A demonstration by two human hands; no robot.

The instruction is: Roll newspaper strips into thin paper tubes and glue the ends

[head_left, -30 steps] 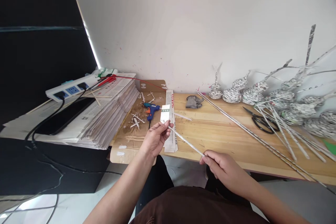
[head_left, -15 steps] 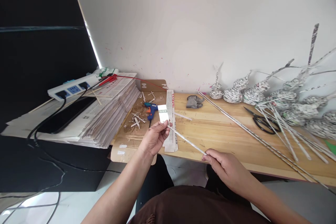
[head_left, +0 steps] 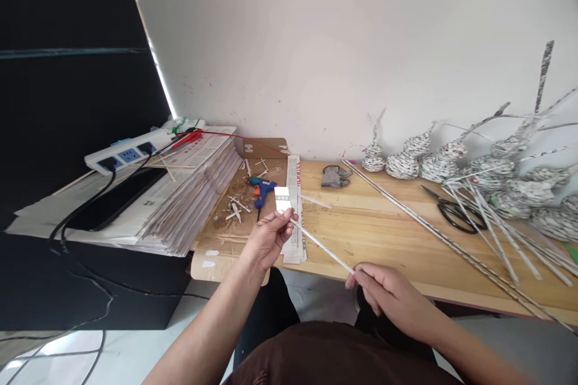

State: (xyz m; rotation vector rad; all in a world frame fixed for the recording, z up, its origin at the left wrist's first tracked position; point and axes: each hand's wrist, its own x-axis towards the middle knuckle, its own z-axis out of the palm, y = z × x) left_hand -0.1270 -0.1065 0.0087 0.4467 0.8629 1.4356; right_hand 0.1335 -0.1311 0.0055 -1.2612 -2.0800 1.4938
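My left hand [head_left: 273, 233] pinches a paper strip [head_left: 282, 198] where it meets a thin rolled paper tube [head_left: 321, 245]. The strip's flat white end, with a greenish printed band, sticks up past my fingertips. From there the tube slants down to the right. My right hand [head_left: 377, 289] is closed around its lower end, just in front of the table edge. Beneath my left hand lies a stack of cut newspaper strips [head_left: 294, 192]. A blue glue gun [head_left: 264, 192] rests on cardboard just left of the strips.
Newspapers [head_left: 198, 198] are piled at left, bearing a power strip [head_left: 129, 150] and a black phone [head_left: 117, 198]. A grey glove [head_left: 336, 176] lies on the table [head_left: 361, 216]. Long paper tubes [head_left: 433, 231], black scissors [head_left: 458, 215] and several woven paper gourds [head_left: 401, 159] occupy the right.
My right hand has turned slightly, its fingers curling under the tube's lower end. The flat strip end has tipped a little and now shows shorter. My left hand has barely moved.
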